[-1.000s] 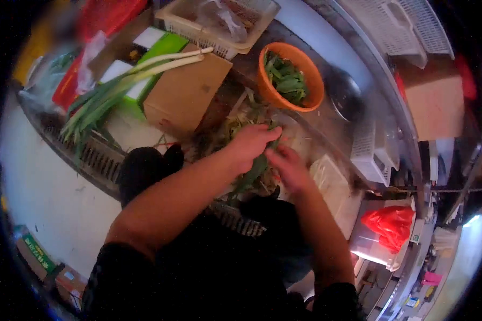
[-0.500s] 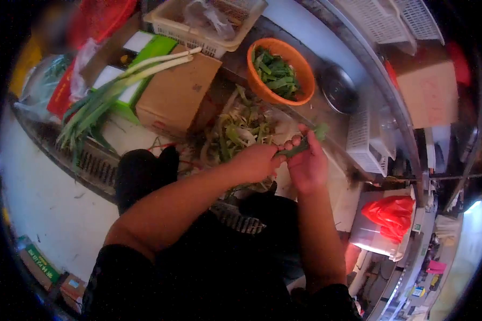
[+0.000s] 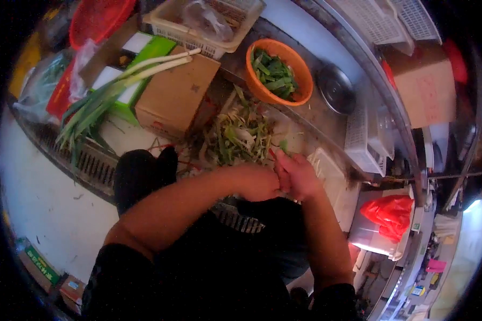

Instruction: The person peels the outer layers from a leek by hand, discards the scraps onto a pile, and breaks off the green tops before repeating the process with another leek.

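My left hand (image 3: pixel 260 184) is closed and pressed against my right hand (image 3: pixel 301 175), low in front of my knees. What the left fingers hold is hidden. The right fingers are curled, with a small green leaf (image 3: pixel 283 144) poking out past them. A thin red thing beside the leaf is too small to name. Just beyond my hands lies a heap of green and pale vegetable trimmings (image 3: pixel 241 131) on the floor. Past it stands an orange basin (image 3: pixel 273 97) with cut green leaves (image 3: pixel 275 75) inside.
Long green-and-white stalks (image 3: pixel 99 99) like leeks lie across a cardboard box (image 3: pixel 174 96) and a green-white box (image 3: pixel 128 109). Behind is a cream crate (image 3: pixel 171 32). A round dark metal lid or pan (image 3: pixel 336 89) and white baskets (image 3: pixel 361 136) stand right, near a red bag (image 3: pixel 388 216).
Both hands have come down and towards me, closer together. The green leaf, earlier stretched between the fingers, now shows only as a tip. The right hand has turned over.
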A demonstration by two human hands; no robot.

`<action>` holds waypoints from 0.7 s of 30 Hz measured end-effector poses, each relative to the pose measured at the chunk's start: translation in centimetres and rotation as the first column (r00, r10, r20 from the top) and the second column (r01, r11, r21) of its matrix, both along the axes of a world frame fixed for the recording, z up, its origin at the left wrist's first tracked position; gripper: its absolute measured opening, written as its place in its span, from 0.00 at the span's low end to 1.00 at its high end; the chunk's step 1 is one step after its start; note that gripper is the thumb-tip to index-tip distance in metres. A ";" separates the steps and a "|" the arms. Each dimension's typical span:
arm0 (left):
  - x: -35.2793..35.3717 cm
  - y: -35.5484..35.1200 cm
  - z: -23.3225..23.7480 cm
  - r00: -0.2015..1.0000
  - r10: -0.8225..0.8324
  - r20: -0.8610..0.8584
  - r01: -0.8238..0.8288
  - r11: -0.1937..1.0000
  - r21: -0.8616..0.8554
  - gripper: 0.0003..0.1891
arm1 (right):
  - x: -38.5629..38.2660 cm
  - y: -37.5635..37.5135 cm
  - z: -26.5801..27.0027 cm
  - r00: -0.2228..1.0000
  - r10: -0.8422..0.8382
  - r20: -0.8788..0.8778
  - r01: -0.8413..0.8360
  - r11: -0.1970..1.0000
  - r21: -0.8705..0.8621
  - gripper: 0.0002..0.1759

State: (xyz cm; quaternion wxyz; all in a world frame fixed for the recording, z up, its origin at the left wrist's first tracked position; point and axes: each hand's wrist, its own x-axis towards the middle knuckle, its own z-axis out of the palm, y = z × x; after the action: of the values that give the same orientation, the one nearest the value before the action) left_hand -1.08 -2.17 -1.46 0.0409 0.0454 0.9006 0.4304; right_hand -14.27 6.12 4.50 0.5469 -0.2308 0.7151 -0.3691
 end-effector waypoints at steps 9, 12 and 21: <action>0.0 -1.5 -1.5 0.866 0.482 -0.134 -0.371 0.799 0.474 0.25 | -2.5 2.6 -2.2 0.984 -0.130 0.125 0.139 0.988 -0.067 0.19; 0.4 -2.3 1.7 0.769 0.401 0.498 -0.576 0.095 0.812 0.29 | 0.6 2.1 -3.8 0.950 -0.306 0.070 0.313 0.928 -0.203 0.19; 0.0 -1.6 -0.2 0.916 0.168 0.365 -0.375 0.030 0.927 0.19 | 2.1 0.6 -0.9 0.886 -0.442 -0.140 0.388 0.872 -0.299 0.10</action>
State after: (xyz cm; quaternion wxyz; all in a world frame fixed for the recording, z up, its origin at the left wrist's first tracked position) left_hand -1.12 -3.75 -1.61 -0.0136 -0.1447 0.3598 0.9216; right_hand -12.18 6.75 3.61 0.3428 -0.1778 0.7449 -0.5441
